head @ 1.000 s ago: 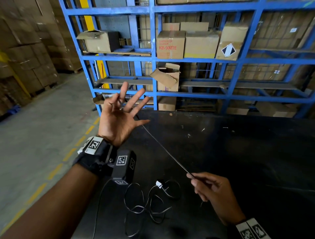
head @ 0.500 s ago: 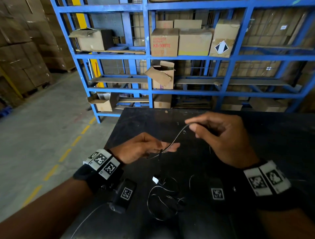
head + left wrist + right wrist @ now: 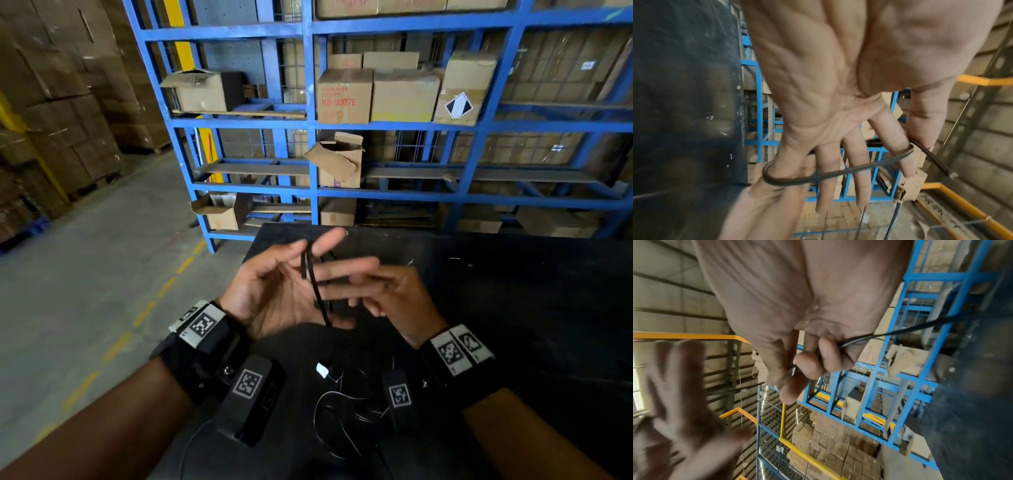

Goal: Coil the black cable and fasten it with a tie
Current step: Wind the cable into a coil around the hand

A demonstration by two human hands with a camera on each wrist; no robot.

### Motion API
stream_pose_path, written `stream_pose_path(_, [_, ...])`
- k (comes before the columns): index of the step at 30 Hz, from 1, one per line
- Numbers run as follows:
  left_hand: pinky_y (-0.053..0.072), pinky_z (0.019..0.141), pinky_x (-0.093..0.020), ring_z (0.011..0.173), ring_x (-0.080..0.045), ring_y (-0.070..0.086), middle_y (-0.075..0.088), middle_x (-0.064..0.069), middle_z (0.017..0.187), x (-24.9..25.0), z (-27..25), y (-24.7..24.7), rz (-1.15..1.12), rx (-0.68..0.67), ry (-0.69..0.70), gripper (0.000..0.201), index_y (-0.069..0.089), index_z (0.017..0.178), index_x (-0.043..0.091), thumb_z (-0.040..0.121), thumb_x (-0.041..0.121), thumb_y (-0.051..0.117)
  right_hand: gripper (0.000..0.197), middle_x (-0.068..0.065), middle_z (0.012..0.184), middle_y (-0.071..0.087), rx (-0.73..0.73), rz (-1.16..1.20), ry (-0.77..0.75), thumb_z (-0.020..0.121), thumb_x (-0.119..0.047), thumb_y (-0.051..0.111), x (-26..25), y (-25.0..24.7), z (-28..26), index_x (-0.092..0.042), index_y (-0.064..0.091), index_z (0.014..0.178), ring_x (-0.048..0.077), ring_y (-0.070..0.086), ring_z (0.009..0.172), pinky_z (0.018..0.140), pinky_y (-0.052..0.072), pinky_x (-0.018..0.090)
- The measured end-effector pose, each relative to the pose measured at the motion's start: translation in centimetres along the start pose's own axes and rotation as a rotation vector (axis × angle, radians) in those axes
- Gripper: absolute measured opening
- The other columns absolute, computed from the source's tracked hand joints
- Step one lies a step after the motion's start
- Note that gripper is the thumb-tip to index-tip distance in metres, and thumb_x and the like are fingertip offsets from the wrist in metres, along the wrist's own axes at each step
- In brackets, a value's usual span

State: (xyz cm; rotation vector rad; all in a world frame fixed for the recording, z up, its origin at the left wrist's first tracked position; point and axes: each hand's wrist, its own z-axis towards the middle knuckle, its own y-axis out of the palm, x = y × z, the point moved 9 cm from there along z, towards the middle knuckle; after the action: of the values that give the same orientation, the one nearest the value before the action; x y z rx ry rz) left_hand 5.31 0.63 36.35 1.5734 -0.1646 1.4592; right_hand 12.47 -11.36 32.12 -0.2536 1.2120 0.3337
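Observation:
The thin black cable (image 3: 317,291) runs in a loop round my left hand (image 3: 308,253), which is held palm up over the black table's near left part. In the left wrist view the cable (image 3: 838,173) passes from little finger to index finger, and the thumb pinches its end against the index finger (image 3: 900,138). My right hand (image 3: 376,291) sits just right of the left, its fingers curled on the cable (image 3: 900,331). The rest of the cable (image 3: 342,407) lies in loose loops on the table below both wrists, with a small white tag (image 3: 322,370).
The black table (image 3: 513,308) stretches to the right and away from me. Behind it stands a blue steel rack (image 3: 308,154) with cardboard boxes. Concrete floor with a yellow dashed line (image 3: 144,311) lies to the left.
My left hand has turned palm up with its fingers spread. My right hand has come down against it, and a turn of cable now lies round the left fingers.

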Motion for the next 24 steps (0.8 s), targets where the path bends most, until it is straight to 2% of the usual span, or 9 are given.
stream_pose_path(2, [0.001,0.110,-0.086,0.152,-0.053,0.021,0.030,-0.024,0.162,2.2,0.0,-0.6,-0.051,0.029,0.109,0.041,0.063,0.137,0.022,0.100,0.036,0.051,0.016,0.007,0.066,0.073,-0.005,0.019,0.051,0.094,-0.015,0.066,1.7,1.2,-1.0,-0.018,0.081,0.100,0.011,0.045,0.044,0.043,0.035,0.017])
stream_pose_path(5, [0.000,0.107,-0.089,0.153,-0.052,0.021,0.030,-0.023,0.165,5.7,-0.2,-2.4,-0.051,0.137,0.257,0.042,0.060,0.136,0.026,0.102,0.038,0.041,0.020,0.009,0.067,0.073,-0.019,0.018,0.112,0.098,-0.011,0.065,3.3,2.1,-2.5,-0.012,0.079,0.111,0.012,0.044,0.045,0.045,0.034,0.018])
stream_pose_path(11, [0.015,0.107,-0.088,0.146,-0.047,0.041,0.040,-0.017,0.162,11.0,-2.0,-6.1,0.070,0.402,0.448,0.037,0.065,0.127,0.034,0.098,0.041,0.042,0.024,0.008,0.065,0.074,-0.001,-0.050,0.083,0.094,-0.009,0.069,2.3,2.3,-4.5,-0.018,0.079,0.113,0.009,0.044,0.045,0.047,0.037,0.017])
stream_pose_path(13, [0.022,0.110,-0.082,0.143,-0.043,0.047,0.050,-0.014,0.157,11.1,-2.3,-6.9,0.123,0.479,0.434,0.037,0.067,0.125,0.034,0.100,0.040,0.040,0.025,0.006,0.067,0.077,0.022,-0.094,0.037,0.091,-0.006,0.072,0.8,1.9,-4.5,-0.017,0.079,0.113,0.002,0.053,0.046,0.051,0.041,0.012])
stream_pose_path(15, [0.031,0.111,-0.070,0.142,-0.035,0.052,0.057,-0.009,0.152,10.5,-2.3,-7.6,0.240,0.561,0.371,0.039,0.066,0.127,0.032,0.101,0.038,0.037,0.027,0.001,0.074,0.081,0.055,-0.163,-0.047,0.089,-0.001,0.074,-1.4,1.4,-4.3,-0.012,0.078,0.113,0.000,0.070,0.060,0.063,0.051,0.009])
stream_pose_path(18, [0.035,0.111,-0.059,0.138,-0.020,0.057,0.065,-0.002,0.144,8.7,-2.3,-8.3,0.451,0.652,0.250,0.043,0.067,0.132,0.019,0.096,0.034,0.049,0.026,-0.005,0.089,0.083,0.070,-0.350,-0.198,0.084,-0.001,0.079,-5.2,0.9,-3.8,-0.012,0.080,0.108,0.004,0.078,0.085,0.082,0.059,0.018])
stream_pose_path(20, [0.037,0.114,-0.056,0.134,-0.017,0.061,0.073,-0.001,0.132,8.0,-2.2,-8.1,0.611,0.662,0.229,0.032,0.076,0.105,0.000,0.096,0.024,0.057,0.024,-0.007,0.096,0.082,0.047,-0.532,-0.313,0.083,-0.005,0.082,-7.5,1.2,-3.4,-0.014,0.082,0.105,-0.001,0.076,0.090,0.083,0.060,0.018])
stream_pose_path(22, [0.043,0.117,-0.041,0.132,-0.014,0.062,0.079,0.007,0.115,6.8,-1.5,-7.2,0.808,0.600,0.164,0.037,0.081,0.073,0.013,0.101,0.007,0.058,0.022,-0.006,0.096,0.082,0.015,-0.675,-0.406,0.082,-0.006,0.082,-9.6,1.8,-2.9,-0.015,0.083,0.102,-0.003,0.075,0.087,0.080,0.059,0.015])
stream_pose_path(24, [0.042,0.118,-0.039,0.130,-0.013,0.062,0.079,0.004,0.118,5.4,-0.9,-6.2,0.974,0.529,0.060,0.035,0.085,0.084,0.016,0.100,0.002,0.058,0.020,-0.005,0.092,0.082,-0.005,-0.748,-0.459,0.081,-0.007,0.082,-11.5,1.9,-1.9,-0.015,0.083,0.100,-0.001,0.075,0.081,0.075,0.058,0.013])
